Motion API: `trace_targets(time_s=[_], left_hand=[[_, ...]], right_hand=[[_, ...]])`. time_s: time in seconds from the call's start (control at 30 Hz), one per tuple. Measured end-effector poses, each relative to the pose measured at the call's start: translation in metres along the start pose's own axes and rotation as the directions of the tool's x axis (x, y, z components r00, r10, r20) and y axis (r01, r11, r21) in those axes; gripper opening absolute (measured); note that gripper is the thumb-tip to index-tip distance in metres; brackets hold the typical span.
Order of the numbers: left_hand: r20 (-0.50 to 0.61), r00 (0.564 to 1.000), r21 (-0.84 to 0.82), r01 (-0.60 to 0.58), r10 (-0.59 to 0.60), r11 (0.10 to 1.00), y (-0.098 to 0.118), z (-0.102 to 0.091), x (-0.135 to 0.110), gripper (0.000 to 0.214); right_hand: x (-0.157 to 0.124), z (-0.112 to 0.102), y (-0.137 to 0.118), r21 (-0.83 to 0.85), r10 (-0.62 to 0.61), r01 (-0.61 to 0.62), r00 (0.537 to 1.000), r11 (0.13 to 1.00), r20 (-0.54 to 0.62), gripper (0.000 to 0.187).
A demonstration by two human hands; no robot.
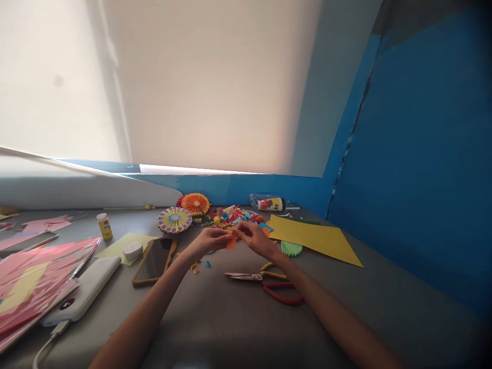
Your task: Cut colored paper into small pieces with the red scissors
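Between my two hands, above the middle of the table, is a small piece of orange paper [231, 242]. My left hand [210, 242] pinches it from the left side. The fingers of my right hand [252, 237] are closed at its upper right edge. Scissors [253, 277] with one yellow and one red handle lie nearer to me, partly under my right forearm. Beyond my hands is a heap of coloured paper scraps [230, 215]. A pleated purple and yellow paper rosette [174, 221] and an orange one [195, 203] lie to the left of the heap.
On the left are a phone [154, 261], a white earbud case [132, 249], a glue bottle [103, 226], a power bank [86, 289] and packed coloured paper [34, 287]. On the right are a yellow sheet [315, 238], a green folded fan [291, 248] and a black-and-yellow bottle [271, 204].
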State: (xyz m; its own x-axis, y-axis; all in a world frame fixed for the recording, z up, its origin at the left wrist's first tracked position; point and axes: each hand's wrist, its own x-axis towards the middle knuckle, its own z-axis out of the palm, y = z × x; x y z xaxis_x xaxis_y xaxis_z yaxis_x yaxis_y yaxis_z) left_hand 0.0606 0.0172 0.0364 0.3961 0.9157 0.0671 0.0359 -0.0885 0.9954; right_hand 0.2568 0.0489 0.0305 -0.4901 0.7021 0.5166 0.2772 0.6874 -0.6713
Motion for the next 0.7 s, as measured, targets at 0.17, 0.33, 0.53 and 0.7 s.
trace_targets(time_s=[0.17, 0.33, 0.53, 0.7], left_hand=[[-0.06, 0.998, -0.027, 0.015, -0.017, 1.0, -0.002, -0.001, 0.001, 0.046], [-0.066, 0.998, -0.029, 0.017, -0.019, 0.999, -0.002, 0.0, 0.001, 0.045], [-0.05, 0.998, 0.064, -0.03, 0.033, 0.997, 0.0, 0.004, -0.002, 0.043], [-0.051, 0.993, 0.143, -0.097, 0.105, 0.985, 0.002, 0.008, -0.002, 0.044]], right_hand=[[0.001, 0.0, 0.001, 0.021, 0.017, -0.017, 1.0, 1.0, -0.002, 0.033], [0.0, 0.001, -0.002, 0.057, 0.049, -0.048, 0.999, 0.997, -0.001, 0.033], [0.002, 0.006, 0.002, 0.07, 0.058, -0.056, 0.998, 0.996, -0.024, 0.032], [0.005, 0.005, 0.009, 0.179, 0.108, -0.103, 0.994, 0.978, -0.019, 0.04]])
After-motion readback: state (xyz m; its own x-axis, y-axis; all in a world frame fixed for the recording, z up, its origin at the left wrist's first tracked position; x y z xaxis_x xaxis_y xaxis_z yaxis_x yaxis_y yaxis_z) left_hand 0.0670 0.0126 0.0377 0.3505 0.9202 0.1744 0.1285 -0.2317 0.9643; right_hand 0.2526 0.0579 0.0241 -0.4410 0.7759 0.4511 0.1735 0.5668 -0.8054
